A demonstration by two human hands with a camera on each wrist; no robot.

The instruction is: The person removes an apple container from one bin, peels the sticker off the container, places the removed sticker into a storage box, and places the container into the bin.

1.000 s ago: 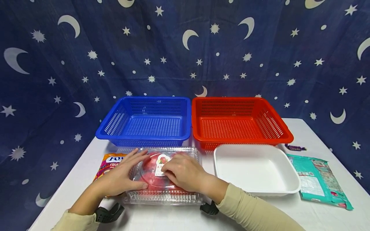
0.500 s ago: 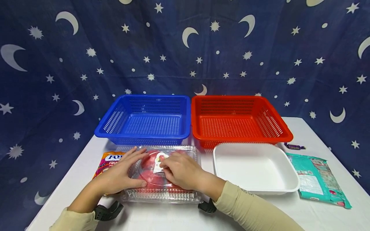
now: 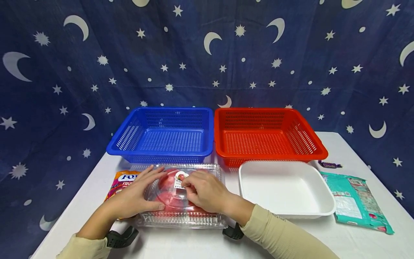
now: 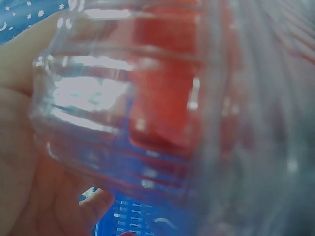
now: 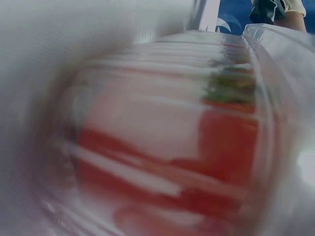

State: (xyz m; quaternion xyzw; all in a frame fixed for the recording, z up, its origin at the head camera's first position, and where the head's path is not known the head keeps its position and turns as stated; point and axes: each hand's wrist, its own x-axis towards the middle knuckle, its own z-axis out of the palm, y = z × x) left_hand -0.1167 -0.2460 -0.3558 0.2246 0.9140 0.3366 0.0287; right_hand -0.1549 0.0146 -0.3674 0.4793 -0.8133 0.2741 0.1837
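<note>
A clear plastic clamshell box (image 3: 184, 222) of red fruit (image 3: 169, 199) lies at the front of the table, with a white sticker label (image 3: 178, 178) on its lid. My right hand (image 3: 207, 192) is over the lid, fingers curled, thumb and forefinger pinching the label's right edge. My left hand (image 3: 137, 196) rests along the box's left side with fingers extended and thumb on the lid. The left wrist view shows the palm (image 4: 17, 147) against the ribbed plastic wall. Blurred red fruit (image 5: 229, 142) with a green part fills the right wrist view.
Behind the box stand a blue basket (image 3: 160, 158) and a red basket (image 3: 271, 157). A white tray (image 3: 288, 190) sits to the right, with a teal packet (image 3: 359, 203) and a small purple wrapped candy (image 3: 330, 165) beyond. An orange-purple candy bag (image 3: 121, 183) is partly behind my left hand.
The label's lower part has lifted and now looks shorter, with its edge at my right fingers. My right hand has shifted slightly; the left stays in place.
</note>
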